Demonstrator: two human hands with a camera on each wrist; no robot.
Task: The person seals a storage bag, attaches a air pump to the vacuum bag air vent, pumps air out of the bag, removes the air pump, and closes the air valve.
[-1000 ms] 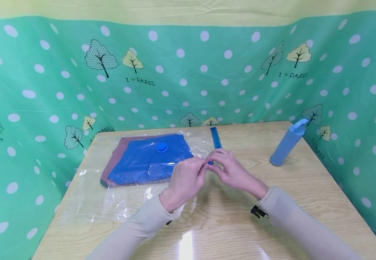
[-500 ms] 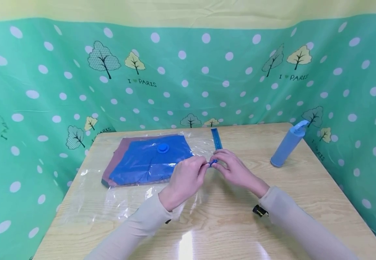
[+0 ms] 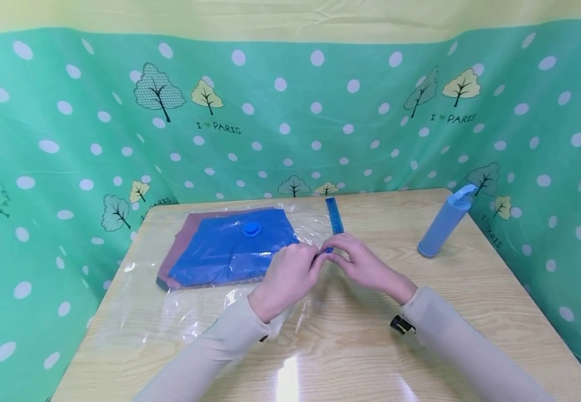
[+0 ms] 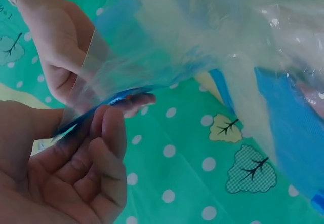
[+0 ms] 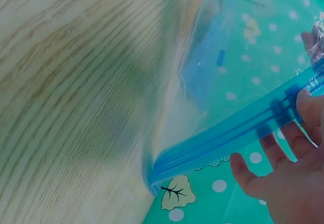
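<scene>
A clear plastic vacuum storage bag (image 3: 134, 318) lies on the table at the left, with a folded blue cloth (image 3: 215, 259) and a mauve cloth (image 3: 182, 240) in it. A round blue valve (image 3: 251, 228) sits on its top. Along the bag's right side runs a blue zip strip (image 5: 217, 138), lifted off the table. My left hand (image 3: 290, 276) pinches the strip's edge between thumb and fingers. Close beside it, my right hand (image 3: 363, 265) pinches a darker blue zip slider (image 5: 293, 100) on the strip. Fingers partly hide the slider in the head view.
Upright at the right stands a blue hand pump (image 3: 443, 223). The wooden table (image 3: 471, 301) is enclosed by a green dotted curtain (image 3: 315, 128) at the back and both sides. The zip strip's far end (image 3: 334, 215) points toward the back edge.
My right hand shifts slightly right along the strip, then comes back against the left fingertips. The left hand stays nearly in place. Bag and pump have not moved.
</scene>
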